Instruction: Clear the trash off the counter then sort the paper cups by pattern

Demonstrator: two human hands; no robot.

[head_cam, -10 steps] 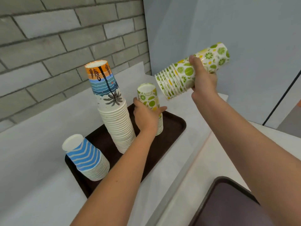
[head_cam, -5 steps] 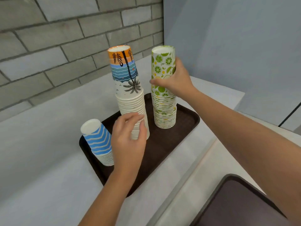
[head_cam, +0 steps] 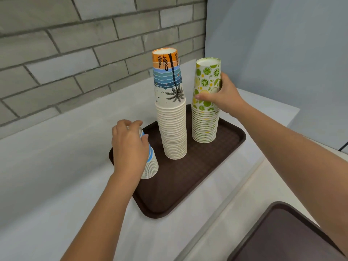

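On brown tray [head_cam: 197,185], right hand [head_cam: 224,97] clasps lime cups [head_cam: 206,117]; left hand [head_cam: 130,147] cups blue-wave stack [head_cam: 150,166].

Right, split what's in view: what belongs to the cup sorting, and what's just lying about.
Job:
- lime stack, right hand gripping it
- blue-wave stack, left hand closed on it
- palm stack
- tray under all three

Lying about:
- second tray, lower right
- counter
- brick wall
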